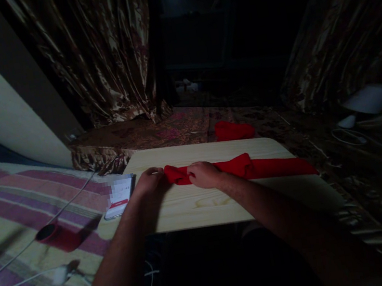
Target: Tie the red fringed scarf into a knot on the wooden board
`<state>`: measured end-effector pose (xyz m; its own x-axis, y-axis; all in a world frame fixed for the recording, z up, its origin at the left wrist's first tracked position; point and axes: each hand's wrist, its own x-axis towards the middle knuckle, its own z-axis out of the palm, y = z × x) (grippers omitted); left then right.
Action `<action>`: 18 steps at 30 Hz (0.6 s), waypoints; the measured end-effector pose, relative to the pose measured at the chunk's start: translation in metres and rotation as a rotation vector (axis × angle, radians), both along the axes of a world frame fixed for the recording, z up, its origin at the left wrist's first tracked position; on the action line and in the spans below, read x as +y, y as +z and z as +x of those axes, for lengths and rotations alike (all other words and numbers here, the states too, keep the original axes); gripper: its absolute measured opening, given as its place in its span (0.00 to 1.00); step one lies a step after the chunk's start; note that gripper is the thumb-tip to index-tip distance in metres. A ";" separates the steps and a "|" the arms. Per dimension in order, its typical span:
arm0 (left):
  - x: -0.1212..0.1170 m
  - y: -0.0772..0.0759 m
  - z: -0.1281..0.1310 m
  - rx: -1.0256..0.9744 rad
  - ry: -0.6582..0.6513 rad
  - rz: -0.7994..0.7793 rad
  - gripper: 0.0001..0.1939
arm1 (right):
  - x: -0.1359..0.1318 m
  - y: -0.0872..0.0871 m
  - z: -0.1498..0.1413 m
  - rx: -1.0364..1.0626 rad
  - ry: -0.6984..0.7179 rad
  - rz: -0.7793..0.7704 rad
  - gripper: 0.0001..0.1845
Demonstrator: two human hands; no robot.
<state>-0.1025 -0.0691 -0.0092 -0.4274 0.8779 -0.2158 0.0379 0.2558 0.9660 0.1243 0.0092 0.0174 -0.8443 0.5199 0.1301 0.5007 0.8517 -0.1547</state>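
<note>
A long strip of red cloth (279,166) lies across a pale wooden table (188,212), its right end reaching past the table's right edge. Its left part is bunched and folded, with another raised fold just right of the middle. My left hand (149,181) is at the cloth's left end, its fingers closed together against it; the fingertips are partly in shadow. Over the bunched part, my right hand (204,175) has its fingers curled down, gripping the fabric.
A phone (120,196) with a lit screen lies at the table's left edge. On the striped bedding (10,202) sit a red cylinder (59,237) and a white charger (62,274) with cables. Another red cloth (233,130) lies beyond the table. A white lamp (369,99) stands at right.
</note>
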 end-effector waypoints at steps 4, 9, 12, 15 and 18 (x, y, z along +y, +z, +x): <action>-0.007 0.003 0.014 -0.366 0.087 0.186 0.15 | -0.004 0.005 -0.005 0.013 -0.092 0.016 0.13; -0.008 -0.002 0.028 -0.418 0.123 0.359 0.18 | -0.012 0.007 -0.014 0.014 -0.143 0.007 0.17; -0.005 -0.009 0.032 -0.350 0.129 0.428 0.22 | -0.013 0.003 -0.021 0.070 -0.157 -0.021 0.19; -0.002 -0.014 0.036 -0.219 0.156 0.467 0.22 | -0.009 0.000 -0.027 0.102 -0.176 -0.018 0.14; 0.001 -0.018 0.038 -0.093 0.175 0.487 0.19 | 0.000 -0.001 -0.032 0.141 -0.186 0.018 0.13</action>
